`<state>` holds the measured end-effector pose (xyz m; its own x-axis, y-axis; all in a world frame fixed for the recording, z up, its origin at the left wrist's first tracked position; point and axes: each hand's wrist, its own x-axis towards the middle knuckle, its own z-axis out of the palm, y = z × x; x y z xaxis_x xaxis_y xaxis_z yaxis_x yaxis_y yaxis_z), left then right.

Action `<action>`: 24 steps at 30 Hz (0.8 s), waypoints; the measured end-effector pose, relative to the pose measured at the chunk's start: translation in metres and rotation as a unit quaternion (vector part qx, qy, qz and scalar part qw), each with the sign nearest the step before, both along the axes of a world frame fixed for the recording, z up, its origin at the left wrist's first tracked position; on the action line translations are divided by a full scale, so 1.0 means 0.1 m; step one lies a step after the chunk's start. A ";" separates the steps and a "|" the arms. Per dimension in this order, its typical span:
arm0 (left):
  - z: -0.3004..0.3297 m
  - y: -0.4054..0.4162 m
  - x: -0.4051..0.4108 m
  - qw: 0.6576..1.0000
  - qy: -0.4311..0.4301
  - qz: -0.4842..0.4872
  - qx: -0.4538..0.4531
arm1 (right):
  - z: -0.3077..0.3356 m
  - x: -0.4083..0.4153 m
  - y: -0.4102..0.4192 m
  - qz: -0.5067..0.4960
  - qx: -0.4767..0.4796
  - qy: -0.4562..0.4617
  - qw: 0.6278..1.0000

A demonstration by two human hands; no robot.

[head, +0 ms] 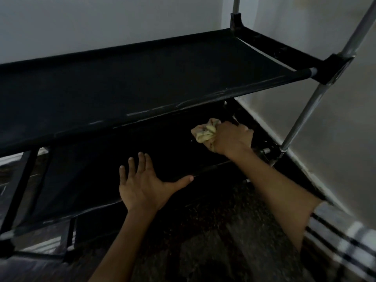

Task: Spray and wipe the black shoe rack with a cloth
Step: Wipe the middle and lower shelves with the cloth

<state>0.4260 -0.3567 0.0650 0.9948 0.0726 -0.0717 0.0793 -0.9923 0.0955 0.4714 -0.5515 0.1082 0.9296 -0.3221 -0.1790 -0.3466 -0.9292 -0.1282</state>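
A: Dark patterned carpet (203, 231) lies nearest; what's above it?

B: The left hand (142, 186), fingers spread flat, holding nothing, at the lower shelf's front edge.

A: And the other?

B: The right hand (232, 137) clutches one bunched yellowish cloth (204, 132) on that shelf, under the upper tier.

A: The black shoe rack (142, 78)?

B: Two fabric tiers showing, scuffed pale along the front, grey metal poles (309, 102), against white walls.

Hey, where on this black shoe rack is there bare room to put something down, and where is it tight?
The upper shelf lies bare from its left end to the right corner post. The lower shelf is free left of the left hand. Tight: its right end, where the right hand grips the cloth.
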 end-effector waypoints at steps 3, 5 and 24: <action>-0.04 0.00 0.03 1.000 -0.020 -0.002 -0.007 | -0.06 -0.08 0.47 0.118 0.003 -0.042 0.992; -0.07 0.02 0.04 0.999 -0.032 -0.013 -0.008 | -0.08 -0.14 0.75 0.207 0.040 -0.020 0.977; 0.55 0.68 -0.67 0.944 -0.137 -0.067 -0.293 | 0.63 -0.73 0.52 0.274 0.507 -0.061 0.815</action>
<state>0.3592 -0.2891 0.1200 0.9792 -0.0282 0.2010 -0.1511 -0.7627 0.6289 0.3986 -0.4996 0.1708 0.9146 0.4043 0.0098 0.1581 -0.3352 -0.9288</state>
